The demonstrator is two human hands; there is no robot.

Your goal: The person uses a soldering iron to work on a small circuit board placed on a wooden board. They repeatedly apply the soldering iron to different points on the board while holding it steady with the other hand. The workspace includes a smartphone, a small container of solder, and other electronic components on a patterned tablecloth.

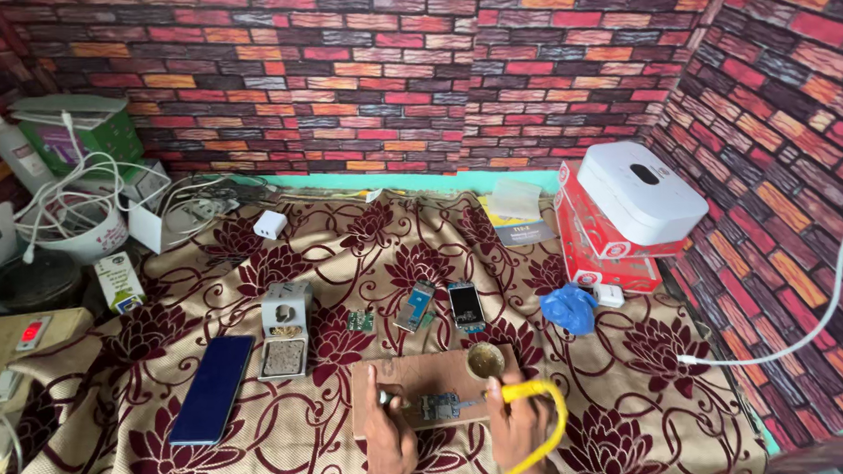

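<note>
A small wooden board point(417, 371) lies on the patterned cloth near the bottom centre. On it rest a small grey circuit board point(438, 406) and a round tin point(486, 360). My left hand point(388, 434) pinches a thin metal tool, its tip touching the circuit board. My right hand point(519, 428) grips a tool with a yellow cord point(546, 420) looping beside it; its tip meets the circuit board from the right.
A blue phone point(213, 388) lies left, next to a white soldering stand point(286, 330). Phone parts point(466, 305) and a small green board point(360, 319) lie beyond the wooden board. A blue cloth point(569, 308), red boxes point(601, 249) and a white box point(640, 194) sit right.
</note>
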